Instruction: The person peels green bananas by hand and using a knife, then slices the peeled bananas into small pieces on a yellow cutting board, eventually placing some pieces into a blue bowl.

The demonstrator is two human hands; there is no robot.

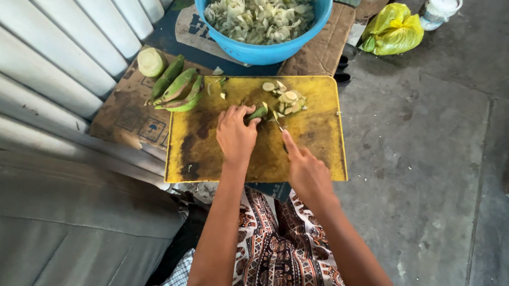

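Observation:
My left hand (235, 132) presses a short green banana piece (259, 111) onto the yellow cutting board (313, 153). My right hand (305, 166) grips a knife (281, 128), its blade tip meeting the banana piece. A small pile of pale cut slices (287, 99) lies on the board just beyond the blade. Whole green bananas (177, 88) rest off the board's far left corner, beside a pale cut chunk (151, 61).
A blue basin (321, 18) full of sliced pieces stands beyond the board on flattened cardboard (126, 113). Corrugated metal sheeting (55, 46) runs along the left. A yellow plastic bag (392, 30) and a white container (439, 9) sit on the concrete floor at far right.

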